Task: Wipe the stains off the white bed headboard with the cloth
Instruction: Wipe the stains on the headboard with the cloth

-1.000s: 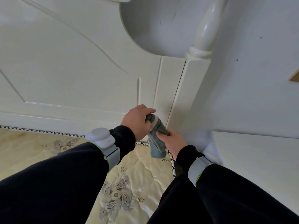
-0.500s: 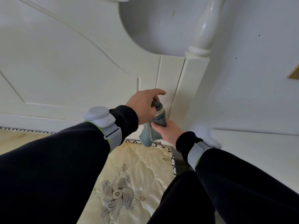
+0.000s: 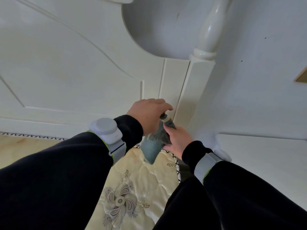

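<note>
Patterned mattress below; white bedside top at R; turned post w/ wall behind. L hand and R hand both gripping bunched blue-grey cloth. Held just in front of headboard lower corner, beside post; contact w/ panel not discernible.

Below me I see a cream quilted mattress, stitched with a grey floral motif and edged with a black-and-white zigzag trim. To the right rises a white wall marked by a few small dark specks. A flat white surface lies at its foot, and the corner of a tan wooden object shows at the right edge.
</note>
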Action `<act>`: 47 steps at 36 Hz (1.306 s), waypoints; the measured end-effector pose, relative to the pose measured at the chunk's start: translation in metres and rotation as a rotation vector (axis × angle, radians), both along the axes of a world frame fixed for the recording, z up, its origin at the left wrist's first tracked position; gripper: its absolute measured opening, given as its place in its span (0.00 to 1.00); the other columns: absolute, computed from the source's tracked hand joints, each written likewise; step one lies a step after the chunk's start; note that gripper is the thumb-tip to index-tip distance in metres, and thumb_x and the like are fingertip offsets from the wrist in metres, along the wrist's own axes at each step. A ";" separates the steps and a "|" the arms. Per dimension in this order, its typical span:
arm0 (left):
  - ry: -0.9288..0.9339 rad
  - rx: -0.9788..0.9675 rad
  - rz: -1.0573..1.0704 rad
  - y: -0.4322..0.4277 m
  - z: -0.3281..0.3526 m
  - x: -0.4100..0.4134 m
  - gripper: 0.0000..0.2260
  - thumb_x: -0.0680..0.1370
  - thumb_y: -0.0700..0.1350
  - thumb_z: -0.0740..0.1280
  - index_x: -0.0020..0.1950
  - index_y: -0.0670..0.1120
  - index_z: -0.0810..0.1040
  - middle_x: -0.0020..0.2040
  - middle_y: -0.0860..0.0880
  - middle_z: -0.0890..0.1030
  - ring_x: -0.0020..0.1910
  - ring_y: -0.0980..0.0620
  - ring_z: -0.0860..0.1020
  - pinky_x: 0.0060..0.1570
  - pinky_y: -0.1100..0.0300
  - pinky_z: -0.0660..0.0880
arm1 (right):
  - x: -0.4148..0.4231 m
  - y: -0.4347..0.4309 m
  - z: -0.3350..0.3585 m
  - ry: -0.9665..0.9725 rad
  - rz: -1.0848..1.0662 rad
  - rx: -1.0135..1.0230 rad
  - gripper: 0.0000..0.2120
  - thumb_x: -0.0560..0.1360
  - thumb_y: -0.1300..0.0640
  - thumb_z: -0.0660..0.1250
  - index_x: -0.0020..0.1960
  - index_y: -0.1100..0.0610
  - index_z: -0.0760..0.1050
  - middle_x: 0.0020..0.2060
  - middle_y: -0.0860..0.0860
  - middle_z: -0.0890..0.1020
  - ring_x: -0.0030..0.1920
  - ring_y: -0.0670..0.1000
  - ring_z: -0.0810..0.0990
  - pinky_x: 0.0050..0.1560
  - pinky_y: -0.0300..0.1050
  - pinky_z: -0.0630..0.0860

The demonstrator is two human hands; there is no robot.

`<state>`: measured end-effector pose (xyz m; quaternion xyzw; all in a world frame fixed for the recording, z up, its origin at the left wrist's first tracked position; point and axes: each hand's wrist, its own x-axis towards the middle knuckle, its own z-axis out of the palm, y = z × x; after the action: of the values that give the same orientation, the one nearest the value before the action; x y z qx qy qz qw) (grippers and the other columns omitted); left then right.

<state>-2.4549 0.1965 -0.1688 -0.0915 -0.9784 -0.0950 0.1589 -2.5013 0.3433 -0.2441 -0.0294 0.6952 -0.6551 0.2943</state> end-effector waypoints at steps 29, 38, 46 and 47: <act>-0.199 0.035 0.622 -0.030 -0.130 0.014 0.44 0.73 0.44 0.56 0.78 0.44 0.26 0.75 0.47 0.21 0.76 0.46 0.25 0.78 0.42 0.38 | -0.057 -0.007 -0.093 1.704 0.316 0.997 0.27 0.74 0.63 0.56 0.73 0.59 0.70 0.73 0.54 0.71 0.75 0.56 0.64 0.64 0.57 0.74; -0.271 0.031 0.638 -0.037 -0.163 0.014 0.44 0.74 0.42 0.56 0.78 0.44 0.26 0.75 0.48 0.21 0.77 0.47 0.26 0.78 0.43 0.37 | -0.056 -0.003 -0.120 1.600 0.501 1.053 0.30 0.76 0.62 0.52 0.78 0.56 0.60 0.78 0.50 0.61 0.78 0.52 0.59 0.63 0.56 0.74; -0.262 0.051 0.662 -0.039 -0.161 0.011 0.44 0.74 0.43 0.56 0.77 0.44 0.24 0.76 0.49 0.22 0.77 0.49 0.26 0.78 0.43 0.37 | -0.064 -0.021 -0.075 1.793 0.526 1.152 0.30 0.78 0.56 0.54 0.80 0.55 0.57 0.80 0.51 0.56 0.79 0.57 0.51 0.77 0.57 0.50; -0.260 0.034 0.661 -0.042 -0.160 0.014 0.44 0.74 0.42 0.55 0.77 0.44 0.24 0.76 0.49 0.22 0.76 0.49 0.26 0.78 0.43 0.37 | -0.068 -0.009 -0.080 1.802 0.603 1.182 0.30 0.77 0.56 0.56 0.79 0.57 0.58 0.79 0.52 0.57 0.79 0.58 0.51 0.76 0.57 0.51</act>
<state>-2.4405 0.1542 -0.3290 0.2457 -0.9655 -0.0654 0.0565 -2.5697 0.3346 -0.3239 -0.5162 0.8209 0.1370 -0.2022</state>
